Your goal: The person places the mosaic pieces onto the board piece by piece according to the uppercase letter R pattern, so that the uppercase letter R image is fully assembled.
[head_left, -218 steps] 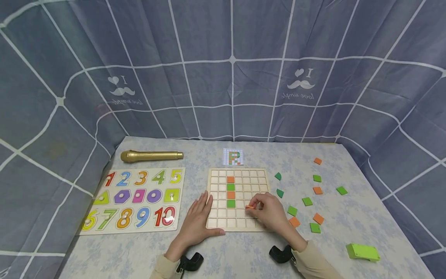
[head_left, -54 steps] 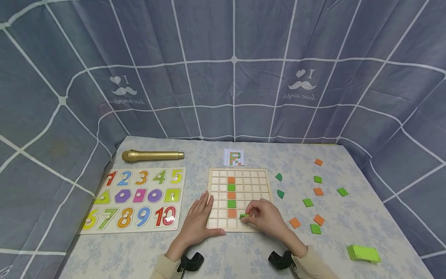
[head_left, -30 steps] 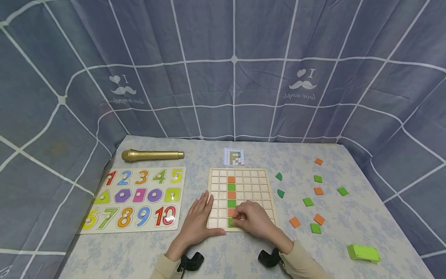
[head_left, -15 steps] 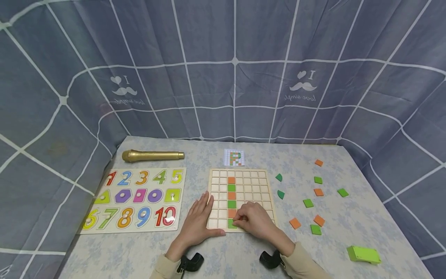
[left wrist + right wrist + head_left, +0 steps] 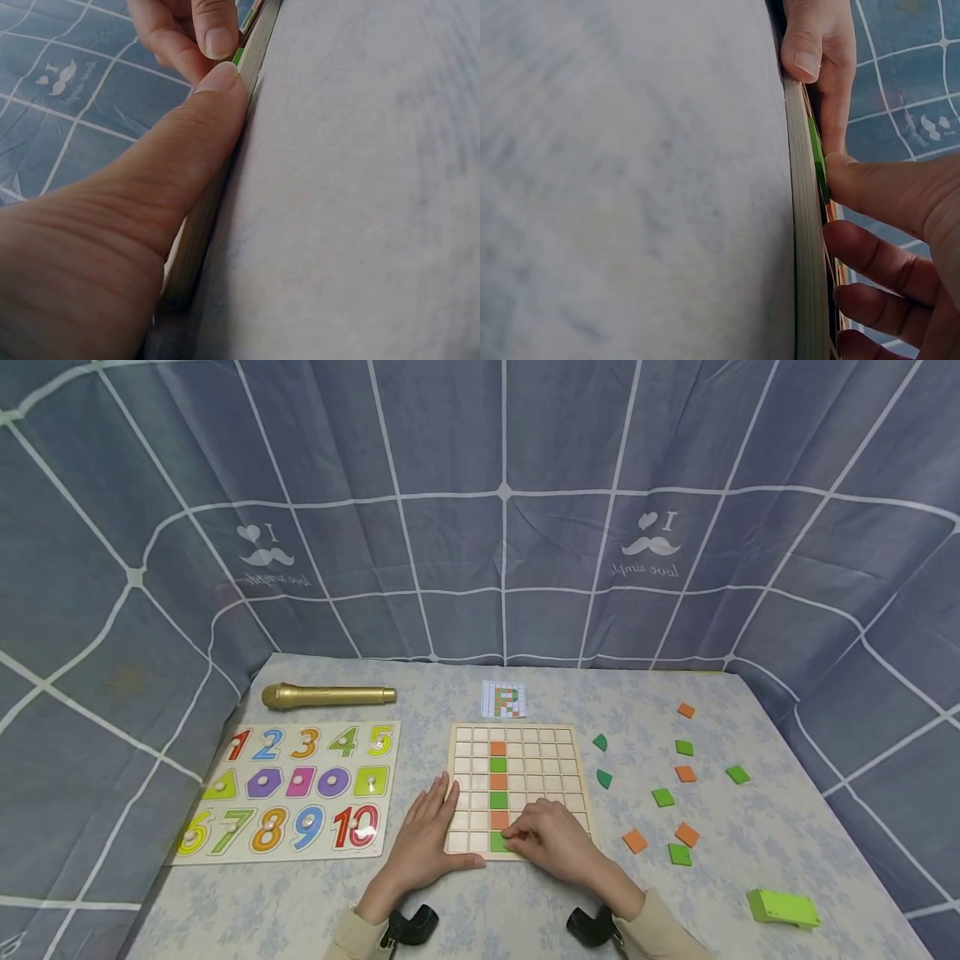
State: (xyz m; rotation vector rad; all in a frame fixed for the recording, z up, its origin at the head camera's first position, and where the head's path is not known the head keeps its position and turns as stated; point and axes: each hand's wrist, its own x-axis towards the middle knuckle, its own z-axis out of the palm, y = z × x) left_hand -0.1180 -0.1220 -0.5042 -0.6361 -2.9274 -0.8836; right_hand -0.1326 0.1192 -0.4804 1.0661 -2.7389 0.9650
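Observation:
A wooden grid board lies mid-table. Down one of its columns runs a row of alternating orange and green square tiles, with a green tile in the bottom cell. My left hand rests flat along the board's left edge, thumb at the near left corner. My right hand is over the lower part of the board, at the green tile's right side. In the right wrist view, the right thumb touches the green tile's top, and the other fingers sit apart from the thumb, loosely bent.
Loose orange and green squares and two dark green quarter-rounds are scattered to the right. A pattern card lies beyond the board. On the left are a number puzzle and a gold microphone; a green block is front right.
An orange tile, then the pinched green tile, went into the column's lowest two cells. The right hand moved left with the green tile, then its fingers loosened. The left hand stayed still.

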